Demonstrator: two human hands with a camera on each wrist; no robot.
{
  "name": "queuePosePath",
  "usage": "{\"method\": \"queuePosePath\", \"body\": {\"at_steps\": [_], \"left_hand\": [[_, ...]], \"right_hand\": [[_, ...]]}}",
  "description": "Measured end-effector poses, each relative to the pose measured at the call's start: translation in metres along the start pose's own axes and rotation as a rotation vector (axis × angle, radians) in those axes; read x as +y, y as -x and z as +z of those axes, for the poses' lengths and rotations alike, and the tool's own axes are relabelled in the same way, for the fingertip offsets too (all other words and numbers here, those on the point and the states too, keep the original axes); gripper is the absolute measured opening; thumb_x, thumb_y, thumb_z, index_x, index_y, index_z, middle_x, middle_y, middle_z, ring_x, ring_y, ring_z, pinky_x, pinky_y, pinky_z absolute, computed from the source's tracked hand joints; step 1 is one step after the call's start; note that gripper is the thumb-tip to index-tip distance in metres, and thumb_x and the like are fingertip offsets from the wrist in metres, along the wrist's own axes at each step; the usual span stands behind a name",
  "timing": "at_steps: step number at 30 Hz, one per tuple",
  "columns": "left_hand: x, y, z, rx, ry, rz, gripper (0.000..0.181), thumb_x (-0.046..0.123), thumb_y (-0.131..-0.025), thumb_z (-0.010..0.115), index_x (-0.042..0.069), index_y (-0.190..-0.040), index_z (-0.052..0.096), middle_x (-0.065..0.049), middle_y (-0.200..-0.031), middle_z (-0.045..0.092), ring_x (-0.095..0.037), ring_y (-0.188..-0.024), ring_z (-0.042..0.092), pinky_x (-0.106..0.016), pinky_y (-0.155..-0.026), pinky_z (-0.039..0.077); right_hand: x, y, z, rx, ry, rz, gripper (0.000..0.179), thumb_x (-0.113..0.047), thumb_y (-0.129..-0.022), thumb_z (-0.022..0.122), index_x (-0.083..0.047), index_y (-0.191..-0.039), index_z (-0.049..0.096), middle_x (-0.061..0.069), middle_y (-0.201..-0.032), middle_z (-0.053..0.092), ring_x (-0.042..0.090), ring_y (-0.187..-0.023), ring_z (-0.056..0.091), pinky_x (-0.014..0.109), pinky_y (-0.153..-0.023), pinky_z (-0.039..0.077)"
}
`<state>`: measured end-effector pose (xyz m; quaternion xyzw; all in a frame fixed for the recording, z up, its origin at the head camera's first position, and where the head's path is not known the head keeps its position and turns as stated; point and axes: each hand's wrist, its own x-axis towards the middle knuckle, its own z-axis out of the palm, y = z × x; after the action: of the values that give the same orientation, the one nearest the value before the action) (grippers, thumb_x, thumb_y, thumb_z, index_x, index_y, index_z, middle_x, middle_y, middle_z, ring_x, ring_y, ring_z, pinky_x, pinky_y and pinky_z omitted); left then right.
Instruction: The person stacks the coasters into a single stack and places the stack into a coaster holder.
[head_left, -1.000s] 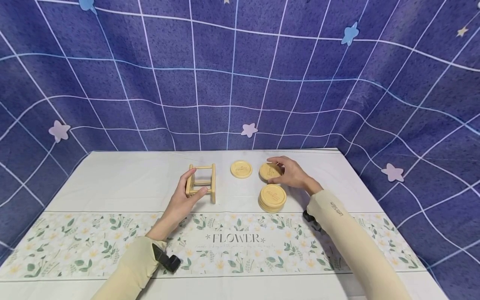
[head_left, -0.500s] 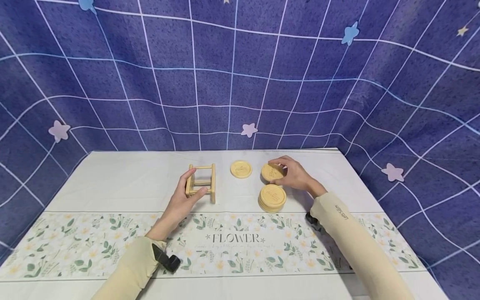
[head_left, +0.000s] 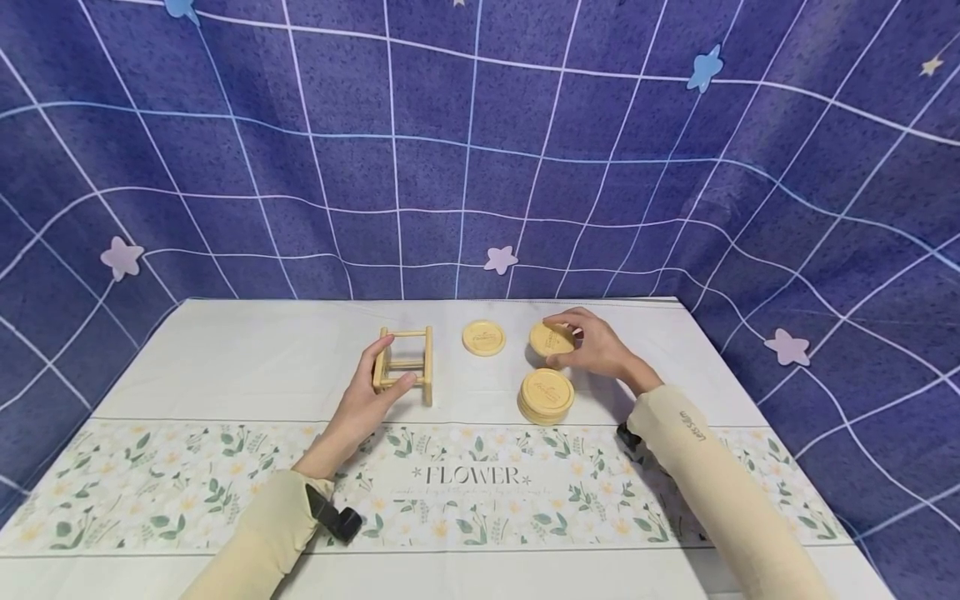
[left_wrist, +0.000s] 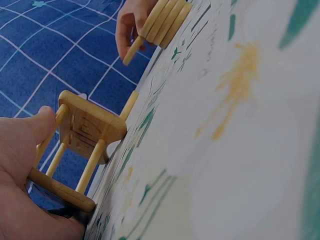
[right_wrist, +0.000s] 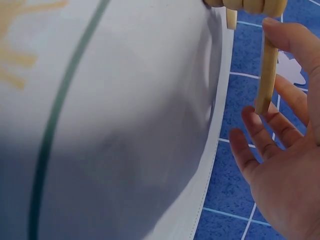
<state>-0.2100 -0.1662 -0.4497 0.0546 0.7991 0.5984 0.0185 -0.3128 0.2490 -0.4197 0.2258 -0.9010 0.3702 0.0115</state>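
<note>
My left hand [head_left: 362, 404] grips the near left side of a small pale wooden coaster rack [head_left: 428, 367], thumb and fingers on its rods and end piece. The rack stands on the table; carved lettering shows on its end plate [left_wrist: 90, 122] in the left wrist view. My right hand [head_left: 597, 348] pinches a round wooden coaster [head_left: 551, 339] by its edge, thumb at the near side. From the right wrist view this coaster [right_wrist: 267, 77] hangs apart from the tabletop. Just in front of it sits a stack of several matching coasters [head_left: 547, 393].
Another coaster [head_left: 483, 337] lies flat between the rack and the right hand. A white cloth with a floral band [head_left: 472, 517] covers the table. Behind rises a blue gridded curtain [head_left: 427, 167] with stars, meeting the table's back edge.
My right hand has shifted slightly to the right with its coaster. The left hand stays on the rack, and the stack and the lone coaster keep their places.
</note>
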Motion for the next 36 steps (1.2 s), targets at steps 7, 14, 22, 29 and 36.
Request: {"method": "queuePosePath", "body": {"at_steps": [7, 14, 22, 29, 36], "left_hand": [[0.000, 0.000, 0.000, -0.001, -0.004, -0.010, 0.087, 0.036, -0.112, 0.070, 0.028, -0.179, 0.015, -0.015, -0.186, 0.007, -0.042, -0.171, 0.011, -0.064, -0.134, 0.020], [0.000, 0.000, 0.001, 0.004, -0.017, -0.021, 0.088, 0.038, -0.112, 0.070, 0.030, -0.179, 0.015, -0.011, -0.187, 0.006, -0.041, -0.171, 0.009, -0.065, -0.134, 0.020], [0.000, 0.000, 0.001, 0.002, -0.019, -0.022, 0.088, 0.038, -0.112, 0.070, 0.029, -0.180, 0.015, -0.009, -0.187, 0.005, -0.040, -0.171, 0.009, -0.064, -0.134, 0.022], [-0.001, -0.001, 0.001, 0.000, -0.004, -0.013, 0.089, 0.036, -0.112, 0.071, 0.027, -0.180, 0.014, -0.011, -0.187, 0.005, -0.040, -0.171, 0.010, -0.064, -0.134, 0.023], [-0.001, -0.001, 0.001, 0.003, -0.014, -0.015, 0.089, 0.037, -0.111, 0.071, 0.027, -0.180, 0.015, -0.009, -0.187, 0.005, -0.039, -0.171, 0.009, -0.063, -0.134, 0.023]], "right_hand": [[0.000, 0.003, -0.006, 0.009, -0.013, -0.045, 0.072, -0.014, -0.080, 0.097, -0.002, -0.146, 0.071, 0.017, -0.140, 0.065, 0.033, -0.121, 0.063, 0.052, -0.111, 0.054], [-0.008, 0.007, -0.007, 0.006, -0.033, -0.097, 0.071, -0.009, -0.080, 0.097, -0.003, -0.146, 0.071, 0.017, -0.142, 0.064, 0.036, -0.126, 0.062, 0.055, -0.113, 0.053], [-0.016, 0.009, -0.003, -0.008, -0.042, -0.113, 0.068, -0.010, -0.078, 0.098, -0.006, -0.142, 0.074, 0.015, -0.143, 0.065, 0.033, -0.125, 0.062, 0.052, -0.110, 0.054], [-0.018, 0.012, -0.001, -0.013, -0.040, -0.131, 0.066, -0.009, -0.080, 0.096, -0.006, -0.142, 0.075, 0.015, -0.144, 0.065, 0.033, -0.124, 0.062, 0.053, -0.110, 0.055], [-0.021, 0.017, -0.002, -0.017, -0.048, -0.145, 0.066, -0.014, -0.080, 0.097, -0.006, -0.142, 0.075, 0.014, -0.141, 0.066, 0.031, -0.122, 0.061, 0.055, -0.111, 0.053]]}}
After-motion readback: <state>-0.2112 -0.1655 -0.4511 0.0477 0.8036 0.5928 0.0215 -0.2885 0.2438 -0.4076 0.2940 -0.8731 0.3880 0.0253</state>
